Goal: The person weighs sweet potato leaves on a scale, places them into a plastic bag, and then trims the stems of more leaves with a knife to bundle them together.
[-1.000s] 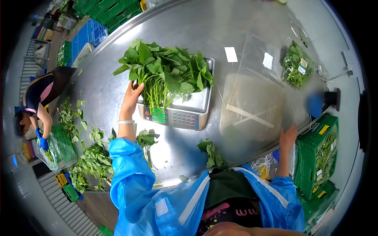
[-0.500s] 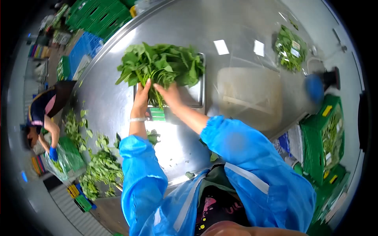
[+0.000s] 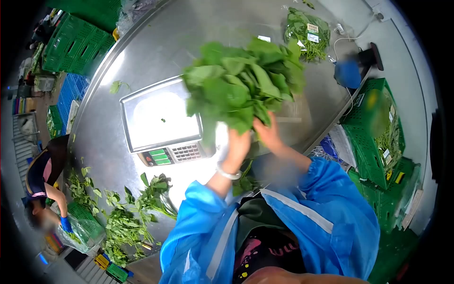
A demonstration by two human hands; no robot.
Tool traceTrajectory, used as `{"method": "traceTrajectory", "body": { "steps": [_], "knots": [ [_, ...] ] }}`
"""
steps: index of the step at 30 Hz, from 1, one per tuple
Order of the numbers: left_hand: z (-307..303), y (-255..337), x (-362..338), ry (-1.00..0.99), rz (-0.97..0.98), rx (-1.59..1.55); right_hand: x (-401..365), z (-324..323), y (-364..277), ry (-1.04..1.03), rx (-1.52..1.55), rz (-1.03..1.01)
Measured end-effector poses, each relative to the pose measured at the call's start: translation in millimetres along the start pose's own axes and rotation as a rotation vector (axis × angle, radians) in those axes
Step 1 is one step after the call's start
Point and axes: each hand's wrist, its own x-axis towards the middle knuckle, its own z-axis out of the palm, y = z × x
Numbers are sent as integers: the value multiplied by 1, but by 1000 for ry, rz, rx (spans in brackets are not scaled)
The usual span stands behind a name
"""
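A large bunch of leafy greens (image 3: 241,83) is held up over the steel table, its leaves spread away from me. My left hand (image 3: 238,147) is closed around the bunch's lower left side, partly hidden by leaves. My right hand (image 3: 268,135) grips the lower right side, and its fingertips are partly covered. To the left stands a digital scale (image 3: 126,124) with a keypad and green display, only a small leaf scrap on its shiny pan. Beneath the bunch, a pale translucent sheet (image 3: 300,111) shows in part.
Loose stems (image 3: 125,229) lie at the table's left front. A labelled bag of greens (image 3: 309,38) rests at the back right. Green crates (image 3: 352,137) stand to the right, more crates (image 3: 75,45) at the back left. A co-worker (image 3: 49,175) wearing blue gloves bends on the left.
Both hands have lifted the greens off the scale pan and carried them right, closer to the camera. The view has shifted, and the scale's keypad now shows.
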Motion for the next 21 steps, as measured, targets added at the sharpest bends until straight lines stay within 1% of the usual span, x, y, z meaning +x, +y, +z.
{"method": "traceTrajectory", "body": {
  "steps": [1,2,3,4,5,7,8,9,11,12,13,14,15,16,17,18,19,21],
  "knots": [
    [31,-24,4,36,67,-152,-6,-27,28,26,-57,26],
    [59,-39,12,93,8,-258,-4,-51,36,17,-62,27],
    [80,-54,18,152,-56,-363,-4,-71,43,-38,-188,190],
    [92,-73,21,113,-209,-352,-5,-83,48,-92,-314,352],
    [99,-93,25,119,-208,-357,-5,-88,64,-98,-318,350],
    [116,-125,33,191,-88,-174,-8,-99,102,-46,-563,24],
    [117,-117,36,248,13,-148,-7,-101,96,-76,-570,185],
    [111,-112,34,181,-44,-181,-14,-106,89,-70,-569,213],
    [91,-72,22,78,-156,-234,-5,-114,72,-162,-224,455],
    [80,-49,12,41,-278,-317,-7,-124,71,-136,-226,367],
    [75,-90,7,44,-233,-406,-8,-144,71,-180,-280,424],
    [64,-105,-4,128,-329,-308,-9,-172,76,-223,-335,480],
    [47,-91,-14,158,-301,-288,-13,-201,87,-140,-267,464],
    [31,-50,-24,237,-390,-249,-13,-224,89,-7,-371,359],
    [20,-69,-26,408,-298,-213,-9,-247,90,65,-442,376],
    [10,-98,-24,487,-239,-131,-3,-265,92,136,-516,396],
    [2,-128,-16,500,-250,-141,6,-277,103,140,-519,401],
    [9,-112,-4,473,-291,-126,25,-293,131,55,-48,405]
  ]
}}
